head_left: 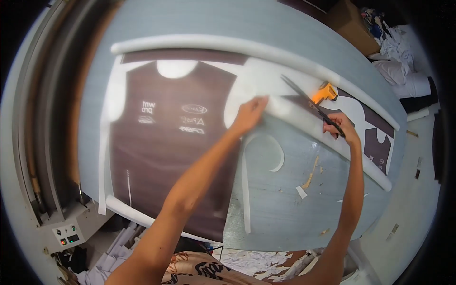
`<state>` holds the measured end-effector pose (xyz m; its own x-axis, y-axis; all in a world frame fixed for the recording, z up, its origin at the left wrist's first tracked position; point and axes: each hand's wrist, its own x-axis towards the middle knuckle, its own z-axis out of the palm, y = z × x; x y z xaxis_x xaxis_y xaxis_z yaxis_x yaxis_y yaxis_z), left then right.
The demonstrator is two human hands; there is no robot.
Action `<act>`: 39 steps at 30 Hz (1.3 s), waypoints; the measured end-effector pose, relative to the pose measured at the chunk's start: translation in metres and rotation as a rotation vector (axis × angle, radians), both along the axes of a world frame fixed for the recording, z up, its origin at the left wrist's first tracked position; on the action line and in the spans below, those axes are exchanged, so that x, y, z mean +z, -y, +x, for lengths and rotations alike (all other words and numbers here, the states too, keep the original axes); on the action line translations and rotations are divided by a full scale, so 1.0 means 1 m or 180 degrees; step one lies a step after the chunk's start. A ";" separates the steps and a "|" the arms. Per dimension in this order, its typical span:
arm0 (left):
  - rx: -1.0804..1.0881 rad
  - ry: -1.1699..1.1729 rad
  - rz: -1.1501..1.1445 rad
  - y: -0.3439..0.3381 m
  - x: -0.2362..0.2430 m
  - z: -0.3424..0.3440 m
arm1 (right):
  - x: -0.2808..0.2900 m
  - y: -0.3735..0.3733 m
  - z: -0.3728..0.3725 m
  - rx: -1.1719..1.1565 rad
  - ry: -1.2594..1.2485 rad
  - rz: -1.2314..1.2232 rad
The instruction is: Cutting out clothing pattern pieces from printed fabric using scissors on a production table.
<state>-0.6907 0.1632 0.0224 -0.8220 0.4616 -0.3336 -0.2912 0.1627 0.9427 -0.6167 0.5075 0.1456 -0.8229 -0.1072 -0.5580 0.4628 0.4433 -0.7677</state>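
My right hand [339, 127] grips a pair of black scissors [317, 105], their blades spread apart and pointing up and left over a printed white sheet [266, 71]. At the curled near edge of that sheet, my left hand [251, 114] is closed in a pinch on it. A dark maroon shirt-front panel [175, 152] with white prints lies flat under and left of my left forearm. Just beyond the scissors rests an orange-yellow hand-held tool [326, 93]; its exact kind is unclear. A smaller dark printed piece [378, 147] shows at the right.
A long rolled white edge [228, 43] runs along the far side. Thin curved white offcuts [246, 190] and small scraps [301, 192] lie on the grey-blue table [280, 218]. Long rollers [57, 95] and a control box [69, 237] stand left. A cardboard box [349, 28] is far right.
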 end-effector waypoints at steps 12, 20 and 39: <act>0.0926 0.0316 -0.0379 0.047 -0.067 0.070 | -0.048 0.062 -0.056 0.0867 0.0979 0.0129; 0.1103 -0.0351 -0.0916 0.044 -0.061 0.077 | -0.092 0.088 -0.046 0.0360 0.0760 -0.0675; 0.0055 -0.0371 -0.2026 0.046 -0.030 0.057 | -0.127 0.129 -0.052 0.0035 0.0373 -0.0687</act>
<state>-0.6339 0.1167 -0.0071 -0.8750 0.1891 -0.4458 -0.2004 0.6966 0.6889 -0.6683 0.3781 0.0184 -0.7520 -0.2429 -0.6127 0.5502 0.2804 -0.7865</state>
